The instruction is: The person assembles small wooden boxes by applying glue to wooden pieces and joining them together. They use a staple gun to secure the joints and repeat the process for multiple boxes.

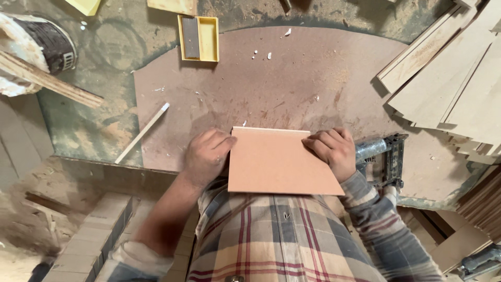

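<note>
The left hand [207,155] and right hand [333,151] grip the side edges of a flat square brown fibreboard panel [279,163]; far of it the dusty brown worktop board [271,83] lies open.

Two things count as packaging. A yellow rectangular tray-like box [199,38] lies at the upper middle of the frame, holding a grey block. At the upper left stands a round can [36,49], dark-sided with a small pale printed label [68,61], smeared with whitish glue.
</note>
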